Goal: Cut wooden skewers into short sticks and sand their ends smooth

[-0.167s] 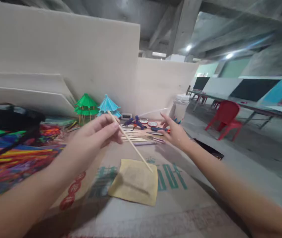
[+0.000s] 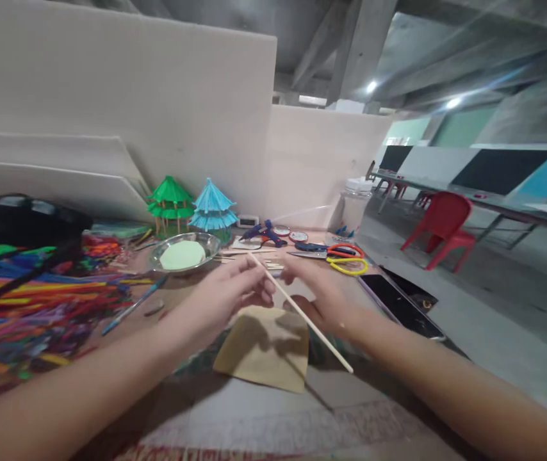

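A thin wooden stick (image 2: 324, 338) slants down to the right, pinched near its upper end by my left hand (image 2: 235, 286). My right hand (image 2: 324, 296) is just behind the stick, thumb and fingers curved but apart, with nothing in it. Below both hands lies a tan square sheet (image 2: 254, 355) that looks like sandpaper, with shadows of the hands and stick across it. More wooden sticks (image 2: 273, 264) rest beyond the fingers, partly hidden by them.
Scissors (image 2: 345, 256), a phone (image 2: 401, 306) and a glue gun (image 2: 264, 234) lie around the hands. A metal plate (image 2: 213, 242) holds a pale green disc. Green (image 2: 170, 198) and blue (image 2: 213, 205) paper-roofed models stand behind. Colourful pipe cleaners (image 2: 38, 307) spread left.
My left hand has moved right and lower with the stick. My right hand has come inward and down towards it, uncovering the scissors and phone. The plate now shows.
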Available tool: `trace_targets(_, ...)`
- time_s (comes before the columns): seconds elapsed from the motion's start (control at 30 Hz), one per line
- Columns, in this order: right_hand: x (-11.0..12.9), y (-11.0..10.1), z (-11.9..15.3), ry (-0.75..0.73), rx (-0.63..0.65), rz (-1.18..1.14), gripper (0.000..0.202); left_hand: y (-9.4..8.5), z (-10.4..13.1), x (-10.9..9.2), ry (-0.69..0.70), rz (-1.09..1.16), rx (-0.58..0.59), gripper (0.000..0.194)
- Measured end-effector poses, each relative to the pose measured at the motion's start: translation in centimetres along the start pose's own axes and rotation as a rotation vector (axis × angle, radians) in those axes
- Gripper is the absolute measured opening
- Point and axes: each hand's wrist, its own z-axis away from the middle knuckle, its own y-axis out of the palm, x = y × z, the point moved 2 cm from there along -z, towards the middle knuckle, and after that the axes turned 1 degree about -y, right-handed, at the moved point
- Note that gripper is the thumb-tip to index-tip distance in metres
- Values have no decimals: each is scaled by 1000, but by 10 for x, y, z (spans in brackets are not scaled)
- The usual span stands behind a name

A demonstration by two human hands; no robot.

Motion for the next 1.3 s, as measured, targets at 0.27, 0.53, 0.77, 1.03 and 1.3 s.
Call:
trace_targets(0.27,25,-13,-3,323,-245,-225,29,-12,13,26,159,-803,163,23)
trace_targets(0.53,12,19,36,467,94,-289,29,-24,31,58,482,-1331,402,21)
trace_targets(0.77,19,22,35,321,242,-274,30,-27,25,64,481,-1333,428,23)
trace_targets(1.03,24,18,28,296,249,-172,30,-26,24,65,461,-1337,434,21)
trace_targets(1.3,28,22,27,231,248,-140,31,-25,24,64,472,-1336,422,21)
